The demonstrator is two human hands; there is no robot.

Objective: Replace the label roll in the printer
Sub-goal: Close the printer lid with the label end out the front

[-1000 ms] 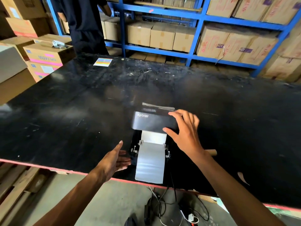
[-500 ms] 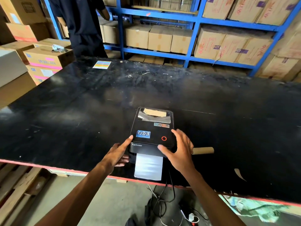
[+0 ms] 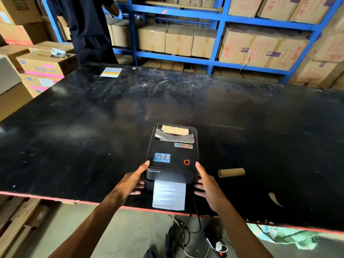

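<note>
The left hand (image 3: 133, 180) lies against the front left corner of the black plastic label printer (image 3: 172, 155), thumb stretched up along its lid edge and fingers spread under the side, touching it. The right hand (image 3: 206, 183) mirrors it at the front right corner, open, with thumb up along the side and fingers spread toward the base; whether either hand truly grips the printer cannot be told. Between the two hands a strip of white label paper (image 3: 169, 196) comes out of the printer's front slot and lies flat toward the red near edge of the black table (image 3: 74, 136). The lid is shut, with a roll dimly visible through its rear window. Just beyond the right hand, to its right, an empty brown cardboard core tube (image 3: 231, 172) lies on its side on the table, apart from the printer. Below the hands, black cables (image 3: 186, 231) hang to the floor.
</note>
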